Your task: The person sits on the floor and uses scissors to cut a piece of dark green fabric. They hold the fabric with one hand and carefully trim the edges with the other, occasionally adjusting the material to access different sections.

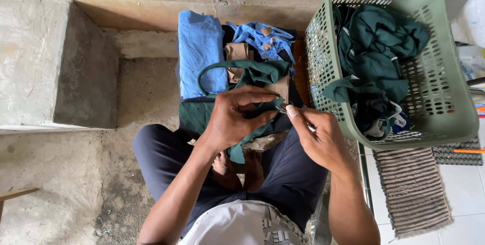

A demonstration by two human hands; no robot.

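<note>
I sit cross-legged on a concrete floor. My left hand (pixel 236 116) pinches a dark green cloth bag (pixel 252 75) with a looped handle, holding its edge up over my lap. My right hand (pixel 317 136) grips a small metal tool (pixel 283 109), seemingly small scissors or a needle, with its tip at the green fabric right beside my left fingers. Beyond my hands lies a pile of cloth: a folded blue piece (pixel 199 53), blue straps (pixel 265 37) and a brown piece (pixel 237 53).
A green plastic laundry basket (pixel 444 98) at my right holds crumpled dark green cloth (pixel 376 48). A striped mat (pixel 411 189) lies on white tiles at lower right. A concrete step (pixel 55 58) rises at the left.
</note>
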